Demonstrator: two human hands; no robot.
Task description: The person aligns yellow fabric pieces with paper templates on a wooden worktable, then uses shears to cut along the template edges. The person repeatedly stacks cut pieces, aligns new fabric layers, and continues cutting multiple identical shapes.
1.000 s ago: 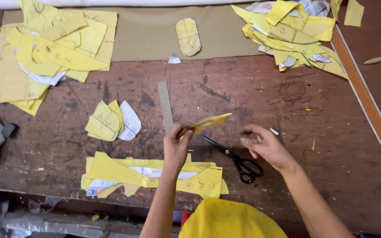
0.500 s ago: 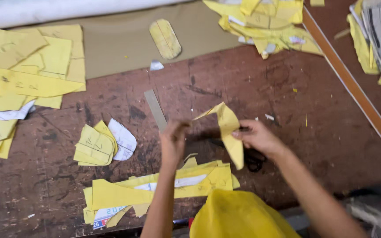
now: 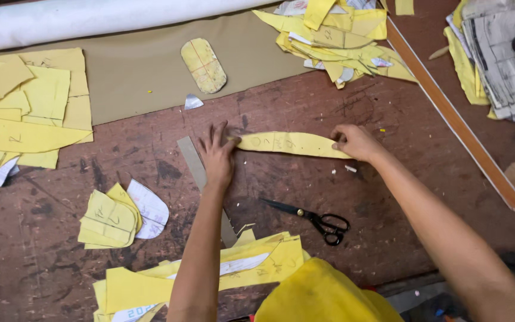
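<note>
Worn, stained reddish-brown worktable [image 3: 329, 107]; wooden strip [image 3: 448, 110] along right edge; even light

The left hand [image 3: 217, 154] and the right hand [image 3: 353, 142] press a long yellow paper strip [image 3: 290, 144] flat on the tabletop [image 3: 388, 203], and black scissors [image 3: 317, 219] lie near.

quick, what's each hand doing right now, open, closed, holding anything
Left hand: open, fingers spread, pressing one end of the long yellow pattern strip flat on the workbench.
Right hand: fingers curled, pinning the strip's other end down.
</note>
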